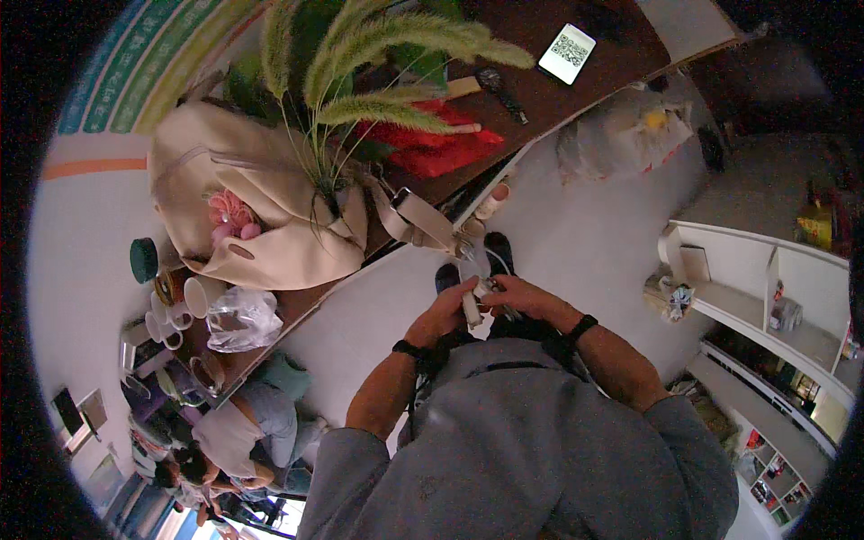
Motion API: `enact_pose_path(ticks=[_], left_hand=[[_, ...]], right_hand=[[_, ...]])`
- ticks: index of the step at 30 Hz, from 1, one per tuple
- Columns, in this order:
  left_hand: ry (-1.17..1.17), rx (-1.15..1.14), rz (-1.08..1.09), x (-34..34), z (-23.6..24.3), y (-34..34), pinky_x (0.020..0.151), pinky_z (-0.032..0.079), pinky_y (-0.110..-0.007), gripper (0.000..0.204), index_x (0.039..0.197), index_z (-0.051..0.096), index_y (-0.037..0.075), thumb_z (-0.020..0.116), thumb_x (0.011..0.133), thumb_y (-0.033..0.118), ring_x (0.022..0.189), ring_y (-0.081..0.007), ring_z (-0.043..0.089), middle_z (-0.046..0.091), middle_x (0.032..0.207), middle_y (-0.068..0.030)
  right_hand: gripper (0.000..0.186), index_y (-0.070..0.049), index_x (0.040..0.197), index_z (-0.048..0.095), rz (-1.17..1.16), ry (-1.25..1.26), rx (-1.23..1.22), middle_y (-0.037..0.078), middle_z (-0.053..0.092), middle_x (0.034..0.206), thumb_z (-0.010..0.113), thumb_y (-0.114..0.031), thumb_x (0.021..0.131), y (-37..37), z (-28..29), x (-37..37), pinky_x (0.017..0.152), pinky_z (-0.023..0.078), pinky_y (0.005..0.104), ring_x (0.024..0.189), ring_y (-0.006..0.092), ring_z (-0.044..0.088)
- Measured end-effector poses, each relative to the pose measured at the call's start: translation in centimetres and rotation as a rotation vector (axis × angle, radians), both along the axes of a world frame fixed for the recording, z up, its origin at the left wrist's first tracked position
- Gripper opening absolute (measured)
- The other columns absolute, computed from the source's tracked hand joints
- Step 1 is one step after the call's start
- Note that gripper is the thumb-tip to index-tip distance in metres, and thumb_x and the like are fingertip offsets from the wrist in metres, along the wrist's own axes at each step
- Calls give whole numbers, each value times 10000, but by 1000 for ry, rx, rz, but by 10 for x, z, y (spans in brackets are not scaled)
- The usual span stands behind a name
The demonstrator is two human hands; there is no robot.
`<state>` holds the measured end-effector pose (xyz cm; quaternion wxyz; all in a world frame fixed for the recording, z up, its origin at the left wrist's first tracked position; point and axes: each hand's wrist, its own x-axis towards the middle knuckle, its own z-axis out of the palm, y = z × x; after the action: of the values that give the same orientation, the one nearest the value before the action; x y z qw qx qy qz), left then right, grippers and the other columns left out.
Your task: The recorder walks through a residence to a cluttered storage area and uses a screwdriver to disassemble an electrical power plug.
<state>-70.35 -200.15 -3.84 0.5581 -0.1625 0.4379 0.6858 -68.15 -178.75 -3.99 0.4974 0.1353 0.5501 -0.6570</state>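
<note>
Both my hands meet in front of my body, above the floor. My left hand (pixel 447 313) is closed around a small white oblong object (pixel 472 310), too small in view to name for sure. Close beside it, my right hand (pixel 522 297) has its fingers bent against a thin white cord (pixel 506 261) that loops up past them. Something clear and shiny, perhaps plastic, shows just beyond my fingertips. Each wrist wears a dark band.
A dark table (pixel 621 54) runs along the far left, bearing a beige bag (pixel 297 256) with its strap hanging over the edge, green foxtail stalks (pixel 396 40), a lit phone (pixel 568 54), cups and a clear plastic bag (pixel 243 319). White shelves (pixel 729 301) stand right; people (pixel 243 432) bend at lower left.
</note>
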Motion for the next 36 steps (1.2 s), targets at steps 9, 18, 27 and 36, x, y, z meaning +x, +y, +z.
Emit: enact_pose_path(ticks=[9,18,27,36], left_hand=[[346,-76,-119,15,3,-16,809,569,-409,543,1265,588,46,533,1025,530,950,-244,698,697,1089,-111],[-25,68,-210,27,-17,-21,929,527,-474,607,1360,553,113,490,1015,608,1075,-258,662,669,1224,-90],[111,21,-546,51,51,14,899,512,-499,621,1387,545,154,505,998,637,1151,-263,590,616,1292,-69],[506,358,-899,128,-18,104,861,544,-420,443,1319,568,86,644,990,375,1063,-224,622,646,1211,-57]], right_hand=[[516,15,1224,569,-51,-46,50,51,674,995,724,-367,914,-7,5,18,687,512,281,807,128,632],[553,-4,1258,554,-154,128,62,45,667,1001,775,-322,864,-31,13,57,689,504,274,804,135,618],[511,-41,1244,575,-275,170,226,37,679,1012,790,-295,856,-12,2,144,686,503,287,809,136,614],[308,-32,1101,641,-680,368,593,5,654,914,751,-239,902,63,-22,283,651,483,282,782,97,580]])
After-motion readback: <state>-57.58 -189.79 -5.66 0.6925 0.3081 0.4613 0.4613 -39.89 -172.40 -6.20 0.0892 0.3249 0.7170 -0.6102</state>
